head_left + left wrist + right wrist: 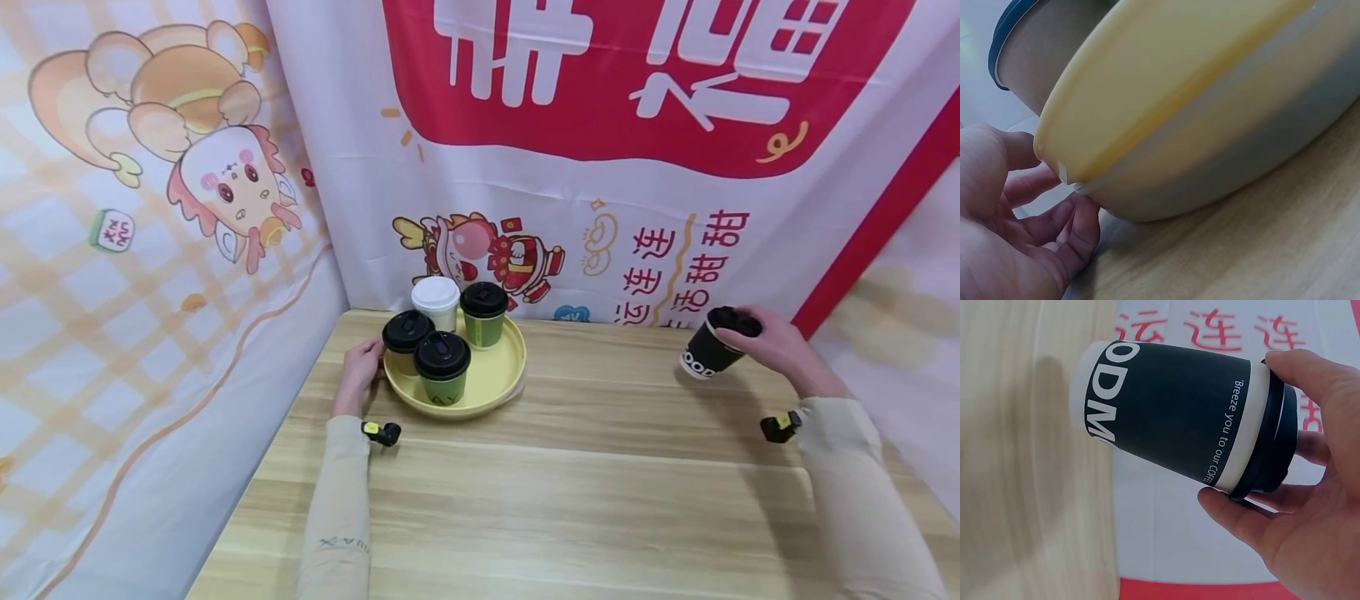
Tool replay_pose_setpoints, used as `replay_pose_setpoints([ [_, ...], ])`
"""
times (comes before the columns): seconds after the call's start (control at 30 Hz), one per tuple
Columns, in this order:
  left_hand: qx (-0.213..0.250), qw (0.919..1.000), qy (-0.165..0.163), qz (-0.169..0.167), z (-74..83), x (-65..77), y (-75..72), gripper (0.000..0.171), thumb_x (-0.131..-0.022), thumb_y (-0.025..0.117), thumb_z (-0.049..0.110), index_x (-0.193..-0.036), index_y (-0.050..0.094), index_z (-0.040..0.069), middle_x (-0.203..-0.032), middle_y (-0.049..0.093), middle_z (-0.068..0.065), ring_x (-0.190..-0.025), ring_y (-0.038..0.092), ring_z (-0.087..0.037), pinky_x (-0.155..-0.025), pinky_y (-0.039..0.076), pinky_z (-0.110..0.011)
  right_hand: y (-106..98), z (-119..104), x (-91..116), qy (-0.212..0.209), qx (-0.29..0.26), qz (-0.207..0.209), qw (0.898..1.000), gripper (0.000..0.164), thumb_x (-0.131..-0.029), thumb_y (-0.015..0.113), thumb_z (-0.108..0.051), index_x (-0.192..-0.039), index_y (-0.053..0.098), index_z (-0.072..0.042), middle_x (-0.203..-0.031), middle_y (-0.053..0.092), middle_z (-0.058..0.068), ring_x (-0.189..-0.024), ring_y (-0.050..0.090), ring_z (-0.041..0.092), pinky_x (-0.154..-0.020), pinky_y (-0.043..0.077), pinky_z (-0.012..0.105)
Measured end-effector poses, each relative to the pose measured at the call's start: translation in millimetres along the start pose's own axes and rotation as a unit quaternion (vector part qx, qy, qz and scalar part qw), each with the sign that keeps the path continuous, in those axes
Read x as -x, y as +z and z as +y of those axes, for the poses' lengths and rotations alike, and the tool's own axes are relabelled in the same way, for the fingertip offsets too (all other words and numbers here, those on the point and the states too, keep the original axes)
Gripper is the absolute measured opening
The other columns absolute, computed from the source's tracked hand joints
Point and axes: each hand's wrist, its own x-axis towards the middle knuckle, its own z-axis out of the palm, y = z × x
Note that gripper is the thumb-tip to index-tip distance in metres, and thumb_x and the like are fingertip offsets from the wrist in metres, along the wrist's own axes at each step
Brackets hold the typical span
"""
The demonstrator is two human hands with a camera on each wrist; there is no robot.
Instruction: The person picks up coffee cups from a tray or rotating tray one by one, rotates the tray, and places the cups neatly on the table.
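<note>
My left hand (362, 367) grips the left edge of a round yellow tray (491, 385). In the left wrist view, its fingertips are on the tray's rim, with the pale lower part (1166, 200) close over the wood. Standing on the tray are a white-lidded cup (438, 304), two green cups with black lids, one at the back (484, 325) and one in front (444, 385), and a brownish cup with a black lid (407, 335). Far to the right, my right hand (783, 346) holds a black paper coffee cup (1172, 406) by its lid, thumb and fingers around it. That cup is tilted, its white base toward the table.
The wooden table (570, 500) ends at a printed cloth backdrop (345, 167) behind the tray. Another patterned cloth (150, 333) runs along the left side, and a pale cloth (907, 333) borders the right.
</note>
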Motion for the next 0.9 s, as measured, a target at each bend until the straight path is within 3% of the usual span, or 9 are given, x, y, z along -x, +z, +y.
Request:
replay_pose_setpoints([
  [0.3,-0.013,0.9998,-0.015,-0.003,1.3,1.7,-1.4,0.037,-0.095,0.051,0.033,-0.123,0.059,0.010,-0.097,0.058,-0.004,-0.064,0.055,-0.007,-0.052,0.046,-0.018,-4,31,8,-0.005,0.017,0.016,1.000,0.075,-0.087,0.056,-0.049,-0.131,0.038,0.008,-0.121,0.043,0.037,-0.105,0.043,0.048,-0.086,0.035,0.063],
  [0.53,-0.020,0.9997,-0.012,0.001,2.2,0.7,-3.7,0.037,-0.095,0.050,0.034,-0.124,0.059,0.012,-0.101,0.058,-0.003,-0.065,0.053,-0.006,-0.054,0.045,-0.018,-5,45,10,-0.026,0.050,0.057,0.997,0.067,-0.086,0.060,-0.045,-0.123,0.045,0.008,-0.105,0.051,0.036,-0.090,0.048,0.045,-0.075,0.039,0.057],
  [0.9,-0.022,0.9995,-0.021,0.001,5.8,4.5,-1.8,0.036,-0.095,0.050,0.032,-0.125,0.058,0.013,-0.104,0.057,-0.003,-0.066,0.053,-0.006,-0.060,0.045,-0.022,1,67,18,-0.004,0.023,0.084,0.996,0.071,-0.086,0.060,-0.044,-0.125,0.039,0.012,-0.112,0.044,0.037,-0.102,0.037,0.049,-0.083,0.033,0.062],
])
